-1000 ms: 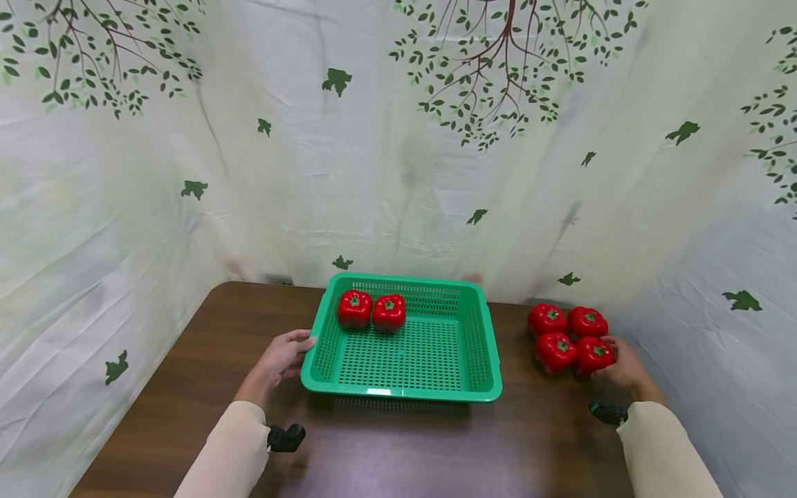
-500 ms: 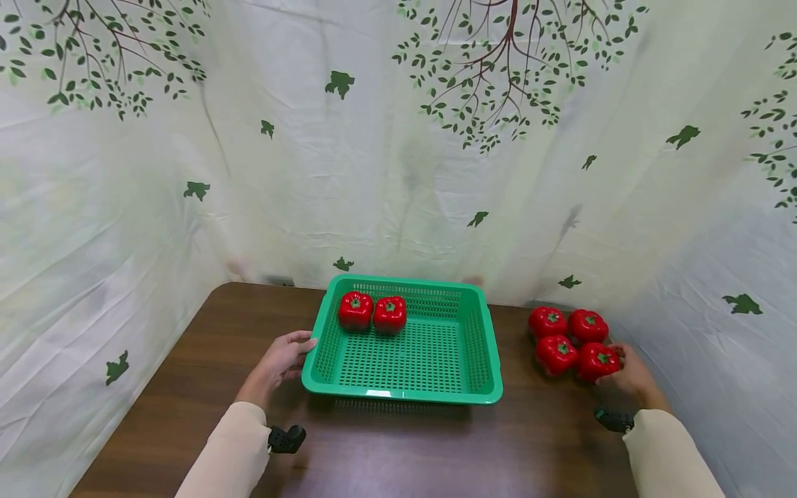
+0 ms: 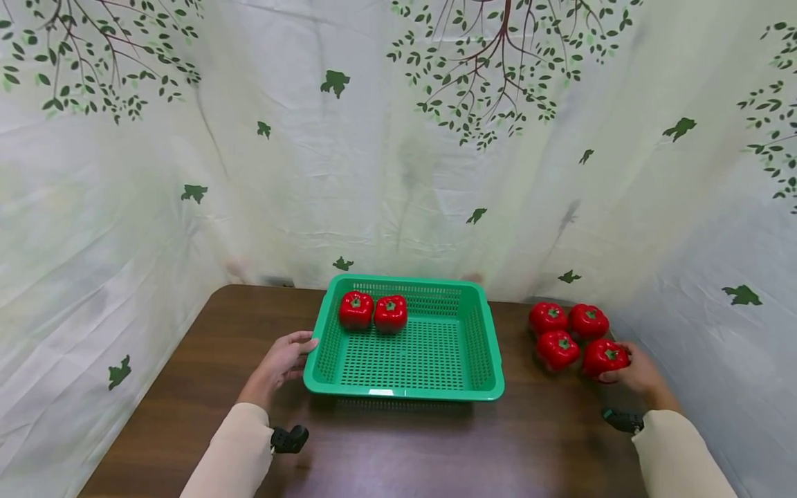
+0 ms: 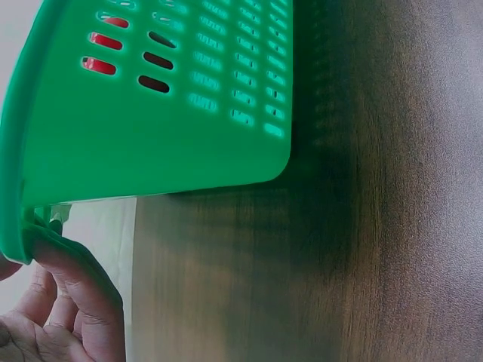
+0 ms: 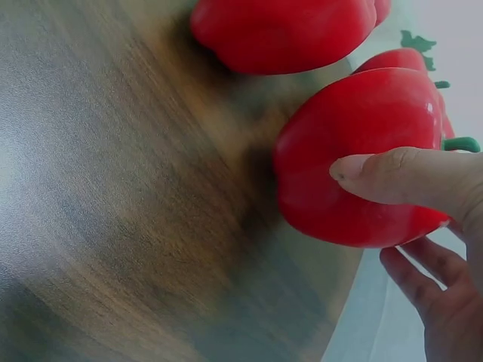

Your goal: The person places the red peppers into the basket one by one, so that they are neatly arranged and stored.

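Note:
My left hand [image 3: 283,361] grips the left rim of a green plastic basket [image 3: 405,394]. In the left wrist view a finger [image 4: 83,290] bends under the rim, while most of the thumb is out of view. Two red bell peppers [image 3: 356,311] stand side by side at the basket's back left. Over on the right, my right hand [image 3: 644,379] holds the front-right red bell pepper [image 3: 602,356] of a small cluster. The right wrist view has the thumb [image 5: 392,175] pressed on its side and fingers around the far side, partly hidden. Whether this pepper touches the table is unclear.
Several other red bell peppers [image 3: 556,350] sit close together beside the held one. The brown wooden table [image 3: 436,456] ends at the back against a leaf-printed cloth [image 3: 386,173], which also hangs along both sides.
My right hand has shifted slightly to the right with its pepper, widening the gap to the neighbouring peppers. My left hand and the basket keep their places.

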Demonstrator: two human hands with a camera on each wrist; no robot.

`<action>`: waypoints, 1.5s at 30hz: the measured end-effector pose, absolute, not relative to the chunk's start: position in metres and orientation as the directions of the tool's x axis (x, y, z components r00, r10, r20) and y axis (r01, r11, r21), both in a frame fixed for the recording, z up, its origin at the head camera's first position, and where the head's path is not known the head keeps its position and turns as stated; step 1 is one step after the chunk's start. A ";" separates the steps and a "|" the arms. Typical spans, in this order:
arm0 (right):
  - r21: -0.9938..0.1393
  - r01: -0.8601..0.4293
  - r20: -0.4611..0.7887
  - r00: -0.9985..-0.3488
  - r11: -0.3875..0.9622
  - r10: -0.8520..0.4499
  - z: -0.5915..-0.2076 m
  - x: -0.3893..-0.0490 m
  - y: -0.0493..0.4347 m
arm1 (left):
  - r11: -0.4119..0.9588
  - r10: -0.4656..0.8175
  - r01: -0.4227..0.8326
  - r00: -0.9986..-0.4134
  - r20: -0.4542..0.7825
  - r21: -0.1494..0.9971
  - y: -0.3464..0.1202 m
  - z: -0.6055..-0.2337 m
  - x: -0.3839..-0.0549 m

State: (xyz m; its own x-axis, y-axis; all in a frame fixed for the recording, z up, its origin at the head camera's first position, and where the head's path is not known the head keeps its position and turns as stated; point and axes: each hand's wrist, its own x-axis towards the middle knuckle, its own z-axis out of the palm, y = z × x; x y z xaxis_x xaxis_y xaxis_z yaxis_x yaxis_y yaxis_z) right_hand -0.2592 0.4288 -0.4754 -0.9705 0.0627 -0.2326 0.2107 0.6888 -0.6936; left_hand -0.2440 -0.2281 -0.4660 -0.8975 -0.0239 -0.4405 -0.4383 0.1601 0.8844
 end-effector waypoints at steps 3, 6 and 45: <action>-0.684 0.220 -0.237 -0.969 0.695 0.073 -0.472 -0.258 0.428 | 0.161 -0.027 -0.445 -0.894 -0.447 0.881 -0.227 -0.466 -0.244; -0.679 0.214 -0.230 -0.970 0.703 0.074 -0.471 -0.257 0.427 | 0.151 -0.030 -0.453 -0.890 -0.454 0.878 -0.227 -0.466 -0.244; -0.651 0.089 -0.059 -0.996 0.754 0.067 -0.431 -0.236 0.410 | 0.180 -0.017 -0.430 -0.901 -0.434 0.885 -0.227 -0.465 -0.242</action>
State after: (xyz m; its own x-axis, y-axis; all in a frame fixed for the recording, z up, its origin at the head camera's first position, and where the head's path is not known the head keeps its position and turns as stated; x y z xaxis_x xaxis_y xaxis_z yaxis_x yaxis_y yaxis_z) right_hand -0.2364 0.4103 -0.4312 -0.9961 0.0668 -0.0585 0.0888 0.7541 -0.6508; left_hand -0.2423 -0.2270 -0.4650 -0.9008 -0.0173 -0.4339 -0.4297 0.1796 0.8849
